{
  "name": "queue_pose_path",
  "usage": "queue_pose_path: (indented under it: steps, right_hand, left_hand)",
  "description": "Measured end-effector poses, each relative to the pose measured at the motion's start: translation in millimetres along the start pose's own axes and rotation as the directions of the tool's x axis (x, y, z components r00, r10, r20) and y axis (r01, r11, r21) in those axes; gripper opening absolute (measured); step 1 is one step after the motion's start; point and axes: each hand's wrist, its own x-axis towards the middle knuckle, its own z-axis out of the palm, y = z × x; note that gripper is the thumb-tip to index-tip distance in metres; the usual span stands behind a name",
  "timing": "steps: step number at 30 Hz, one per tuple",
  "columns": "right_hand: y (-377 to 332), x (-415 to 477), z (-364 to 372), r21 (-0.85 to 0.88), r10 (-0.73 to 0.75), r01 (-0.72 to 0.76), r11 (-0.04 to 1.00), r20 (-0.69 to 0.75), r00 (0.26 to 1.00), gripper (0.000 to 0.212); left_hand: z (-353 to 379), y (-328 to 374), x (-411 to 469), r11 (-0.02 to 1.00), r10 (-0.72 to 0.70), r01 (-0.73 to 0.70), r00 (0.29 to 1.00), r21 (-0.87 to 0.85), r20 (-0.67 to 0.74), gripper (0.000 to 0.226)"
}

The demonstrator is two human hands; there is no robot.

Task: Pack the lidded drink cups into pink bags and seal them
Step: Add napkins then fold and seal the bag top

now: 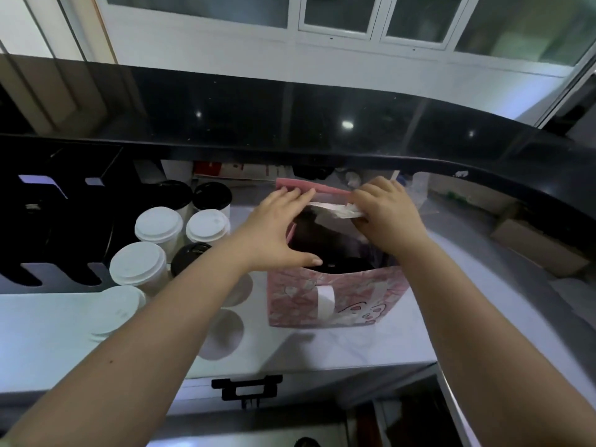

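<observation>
A pink patterned bag (pixel 338 301) stands open on the pale counter, with a dark-lidded cup (pixel 342 264) dimly visible inside. My left hand (pixel 277 233) lies over the bag's left side, fingers straight on the far pink flap (pixel 309 186), thumb at the near rim. My right hand (pixel 387 214) pinches a white strip (pixel 335 210) at the far flap's right end. Left of the bag stand white-lidded cups (pixel 158 225) and black-lidded cups (pixel 211 196).
A black raised counter ledge (pixel 322 124) runs across behind the bag. A black rack (pixel 58 214) stands at the left. Cardboard boxes (pixel 541 246) sit at the right. A black bracket (pixel 246 387) hangs below the counter's front edge.
</observation>
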Motion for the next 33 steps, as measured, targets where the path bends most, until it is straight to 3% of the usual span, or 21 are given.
queue_pose_path:
  steps: [5, 10, 12, 15, 16, 17, 19, 22, 25, 28, 33]
  right_hand:
    - [2.6, -7.8, 8.1, 0.050, 0.009, -0.010, 0.999, 0.022, 1.000, 0.036]
    - [15.8, -31.0, -13.9, 0.410, 0.262, -0.196, 0.891, -0.112, 0.958, 0.019]
    - [18.8, -48.5, -20.9, 0.588, 0.453, -0.330, 0.739, -0.071, 0.889, 0.016]
    - [19.9, -71.9, -21.0, 0.901, 0.689, -0.347, 0.260, 0.078, 0.721, 0.013]
    - [20.7, -77.4, -20.7, 0.935, 0.720, -0.320, 0.152, 0.117, 0.684, 0.011]
    - [23.9, -83.1, -18.1, 0.947, 0.726, -0.307, 0.095, 0.145, 0.673, 0.009]
    - [34.4, -94.2, -8.9, 0.962, 0.664, -0.273, -0.003, 0.206, 0.719, 0.015]
    - [53.2, -114.0, 8.9, 0.942, 0.470, -0.294, -0.161, 0.335, 0.817, 0.053]
    - [52.6, -125.4, 21.7, 0.904, 0.325, -0.388, -0.178, 0.426, 0.844, 0.044]
    - [46.8, -125.4, 25.0, 0.888, 0.254, -0.422, -0.181, 0.457, 0.853, 0.055]
    - [28.0, -107.9, 30.8, 0.908, 0.534, -0.384, -0.166, 0.410, 0.739, 0.014]
  left_hand:
    - [13.1, 0.5, -2.7, 0.991, 0.022, -0.032, 0.997, -0.132, -0.075, 0.099]
    - [27.3, 4.6, -14.1, 0.893, -0.065, -0.106, 0.932, -0.437, -0.358, 0.059]
    - [29.7, 10.5, -22.2, 0.835, -0.159, -0.108, 0.891, -0.539, -0.425, 0.050]
    - [32.5, 7.5, -35.8, 0.805, -0.247, -0.076, 0.859, -0.588, -0.448, 0.040]
    - [34.7, 2.6, -40.2, 0.791, -0.278, -0.048, 0.860, -0.609, -0.428, 0.040]
    - [36.3, -1.7, -44.8, 0.771, -0.306, -0.022, 0.863, -0.636, -0.401, 0.042]
    - [39.3, -8.5, -52.8, 0.749, -0.353, 0.047, 0.873, -0.661, -0.337, 0.050]
    - [44.8, -2.2, -57.9, 0.779, -0.381, 0.148, 0.884, -0.609, -0.273, 0.058]
    - [45.4, 6.4, -55.9, 0.767, -0.399, 0.146, 0.871, -0.625, -0.287, 0.049]
    - [52.4, 13.4, -48.8, 0.712, -0.419, 0.114, 0.860, -0.693, -0.290, 0.038]
    - [68.1, 20.9, -44.1, 0.631, -0.490, 0.039, 0.795, -0.775, -0.359, 0.021]
